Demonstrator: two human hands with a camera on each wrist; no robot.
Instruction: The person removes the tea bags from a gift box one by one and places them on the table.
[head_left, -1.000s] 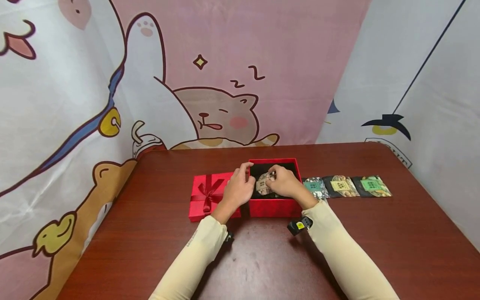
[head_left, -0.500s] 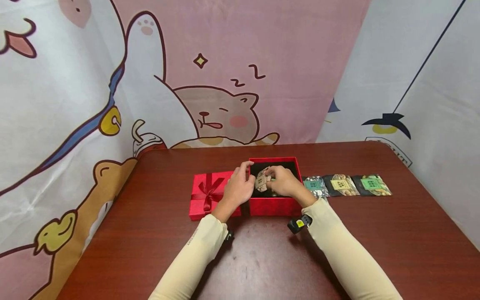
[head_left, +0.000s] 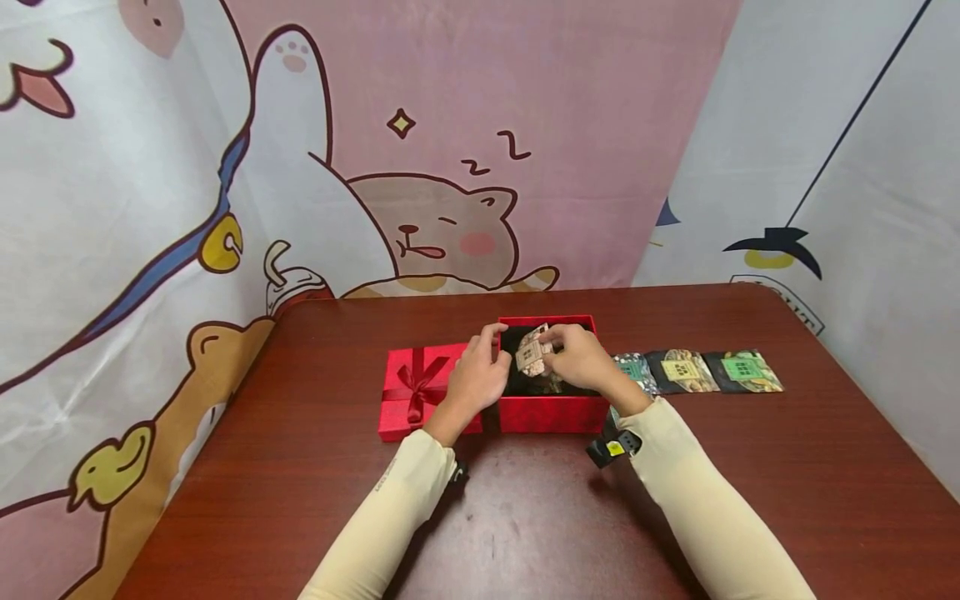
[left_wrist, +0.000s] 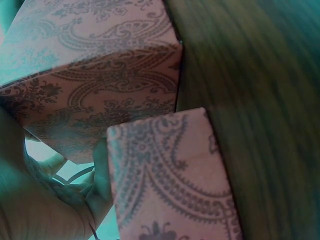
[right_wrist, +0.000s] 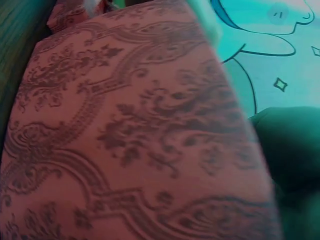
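Observation:
My right hand (head_left: 583, 360) pinches a small flat packet (head_left: 532, 353) with a beige label and a printed food picture, tilted up inside the red gift box (head_left: 555, 415). Below it, part of another packet shows against the box's black inside. At the box's left wall my left hand (head_left: 478, 373) holds on, thumb and fingers spread along the rim. The left wrist view has the patterned box (left_wrist: 125, 85) above the left hand (left_wrist: 45, 195), with fingers between box and lid. In the right wrist view, the box's patterned side (right_wrist: 130, 120) hides most of the right hand.
The red lid (head_left: 401, 404) with a ribbon bow lies left of the box. To the right, a row of packets runs along the brown table (head_left: 525, 508): one teal-labelled (head_left: 633, 367), one yellow-labelled (head_left: 681, 371), one green-labelled (head_left: 744, 370). A cartoon-printed cloth (head_left: 562, 125) hangs behind.
My right hand has lifted the beige-labelled packet from lying in the box to a tilted position, and shifted slightly right. The left hand stays at the box's left wall.

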